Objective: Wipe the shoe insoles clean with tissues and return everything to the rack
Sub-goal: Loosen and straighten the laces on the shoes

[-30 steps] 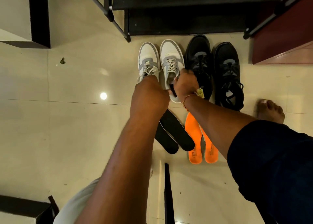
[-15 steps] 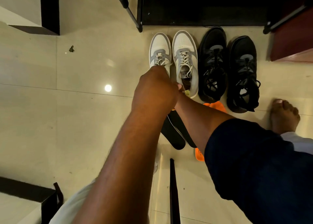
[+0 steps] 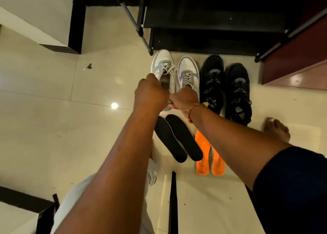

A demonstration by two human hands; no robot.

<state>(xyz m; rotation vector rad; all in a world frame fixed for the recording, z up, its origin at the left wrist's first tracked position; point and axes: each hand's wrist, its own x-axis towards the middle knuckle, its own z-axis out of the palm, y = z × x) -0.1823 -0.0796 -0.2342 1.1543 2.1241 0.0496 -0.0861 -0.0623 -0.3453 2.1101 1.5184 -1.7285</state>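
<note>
Mid-frame, the left hand [image 3: 150, 93] has its grip closed on a white shoe [image 3: 163, 63] and the right hand's [image 3: 184, 99] grip at its heel is unclear, while the black insoles [image 3: 178, 138] and orange insoles [image 3: 203, 145] lie below on the floor [image 3: 53, 127], with nothing yet back on the rack [image 3: 212, 21] at the top.

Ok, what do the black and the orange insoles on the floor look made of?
Black insoles: matte, no shine, pale edge along the side; probably fabric-topped foam. Orange insoles: smoother, slight sheen, printed text near the heel; likely moulded foam, though rubber cannot be ruled out.
</note>
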